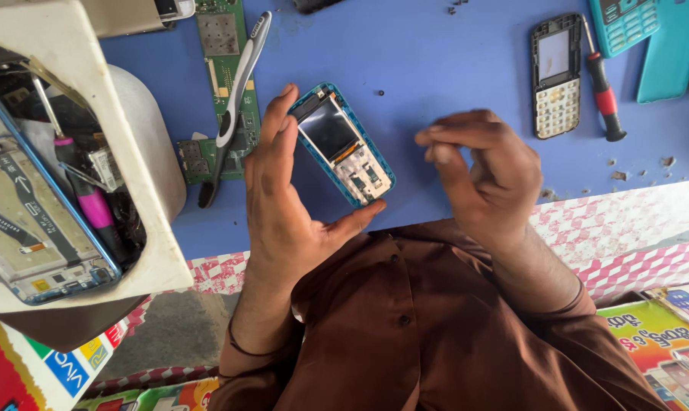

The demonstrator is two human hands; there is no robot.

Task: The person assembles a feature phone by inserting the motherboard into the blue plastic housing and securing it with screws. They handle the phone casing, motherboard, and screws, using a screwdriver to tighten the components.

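My left hand (283, 198) holds a small phone (343, 144) with a teal frame above the blue table top (451, 61), gripped between the fingers at its top end and the thumb at its bottom end. The phone's front cover is off, so its small screen and bare keypad board show. My right hand (481, 175) hovers just right of the phone without touching it. Its fingertips are pinched together, and nothing is visible between them.
A green circuit board (224, 68) lies at the back left with a white and black tool (234, 106) across it. A white tray (143, 152) at left holds smartphone parts and a pink screwdriver (89, 202). At right lie a keypad cover (555, 76), a red-handled screwdriver (603, 84) and teal phone parts (649, 30).
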